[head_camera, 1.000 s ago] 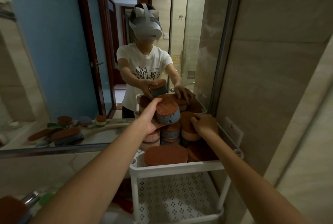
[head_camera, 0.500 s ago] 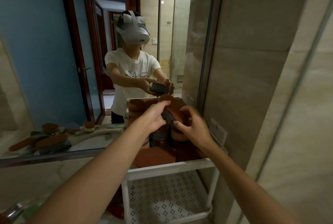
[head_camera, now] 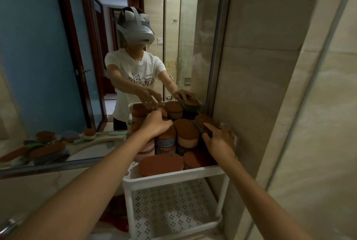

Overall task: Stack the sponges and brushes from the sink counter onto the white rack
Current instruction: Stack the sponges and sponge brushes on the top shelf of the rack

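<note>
The white rack [head_camera: 173,177] stands against the mirror, and its top shelf is packed with stacks of round brown-topped sponges [head_camera: 186,129]. A large flat oval sponge [head_camera: 160,163] lies at the front. My right hand [head_camera: 220,141] grips a dark-sided, brown-topped sponge [head_camera: 202,122], tilted, over the rear right stack. My left hand [head_camera: 156,123] rests on the rear left stacks, and its reflection shows the fingers spread with nothing held.
The mirror [head_camera: 48,66] reflects several sponges and long-handled brushes [head_camera: 48,151] on the counter to the left. The rack's perforated lower shelf [head_camera: 173,205] holds nothing. A tiled wall [head_camera: 251,104] is close on the right. A metal tap [head_camera: 7,226] shows at bottom left.
The sponge went from my left hand into my right, then moved right and back to the rear right stack. My left hand let go and settled on the left stacks.
</note>
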### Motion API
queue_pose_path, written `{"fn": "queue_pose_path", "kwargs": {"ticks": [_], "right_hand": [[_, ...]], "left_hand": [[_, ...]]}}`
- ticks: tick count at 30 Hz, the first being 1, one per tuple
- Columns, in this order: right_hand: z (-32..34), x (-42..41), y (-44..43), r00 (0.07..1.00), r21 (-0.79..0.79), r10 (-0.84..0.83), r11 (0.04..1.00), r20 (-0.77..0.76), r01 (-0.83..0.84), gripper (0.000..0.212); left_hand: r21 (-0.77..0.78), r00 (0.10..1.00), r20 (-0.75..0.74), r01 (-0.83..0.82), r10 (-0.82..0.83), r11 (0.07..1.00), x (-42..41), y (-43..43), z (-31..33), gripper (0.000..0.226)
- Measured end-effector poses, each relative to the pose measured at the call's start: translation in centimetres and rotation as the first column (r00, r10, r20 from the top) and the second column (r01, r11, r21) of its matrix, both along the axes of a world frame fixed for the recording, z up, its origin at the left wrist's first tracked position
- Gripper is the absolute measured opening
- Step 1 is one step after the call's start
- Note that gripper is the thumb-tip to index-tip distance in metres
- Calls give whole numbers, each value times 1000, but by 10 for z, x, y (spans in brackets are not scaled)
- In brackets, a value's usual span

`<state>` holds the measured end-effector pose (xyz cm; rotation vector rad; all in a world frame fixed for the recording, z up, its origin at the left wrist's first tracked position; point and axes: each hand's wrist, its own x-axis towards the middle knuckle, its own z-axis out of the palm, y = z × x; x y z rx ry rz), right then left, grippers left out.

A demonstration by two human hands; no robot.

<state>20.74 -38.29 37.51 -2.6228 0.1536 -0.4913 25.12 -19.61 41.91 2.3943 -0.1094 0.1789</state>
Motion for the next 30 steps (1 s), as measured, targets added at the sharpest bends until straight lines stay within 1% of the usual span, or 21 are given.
{"fn": "queue_pose_path", "kwargs": {"ticks": [4,8,10,12,15,17,18,20,21,23,25,27,28,30], "right_hand": [[2,6,1,999,31,9,999,-35,-8,44],[4,11,1,995,13,33,999,-98,-32,43],[3,11,2,992,-52,44,997,-121,-51,42],[2,9,3,991,-152,47,986,-122,-65,42],[3,5,6,993,-269,52,960,-104,-78,44],[4,2,7,993,-331,77,938,-94,-104,45],[5,2,6,990,-343,97,931,-100,-126,45],[8,1,5,985,-306,144,937,-91,-165,45],[9,1,5,982,-278,179,942,-60,-189,46],[11,1,7,954,-249,299,924,4,-289,51],[11,3,13,912,-208,408,889,-42,-407,56],[7,5,18,894,-183,429,876,-131,-447,58],[5,7,19,893,-193,422,874,-157,-447,60],[0,11,20,899,-237,407,869,-159,-435,66]], "left_hand": [[98,994,-99,45,-35,994,2,4,-7,40],[120,995,-84,54,-45,991,5,7,-18,37],[121,996,-72,52,-43,991,8,9,-19,38],[125,995,-90,63,-52,990,11,11,-17,38],[209,993,-112,63,-40,976,15,12,-14,44],[282,994,-106,43,-13,958,17,12,-14,52],[294,994,-111,32,1,955,19,12,-14,57],[289,989,-146,14,30,957,22,10,-16,74],[286,985,-166,6,44,958,23,9,-16,84],[275,979,-195,-1,57,961,24,6,-16,98],[262,976,-213,9,48,965,25,5,-15,107],[261,975,-219,24,35,965,27,4,-14,107],[269,977,-213,27,32,963,28,4,-14,103],[283,983,-182,33,20,959,28,5,-14,86]]}}
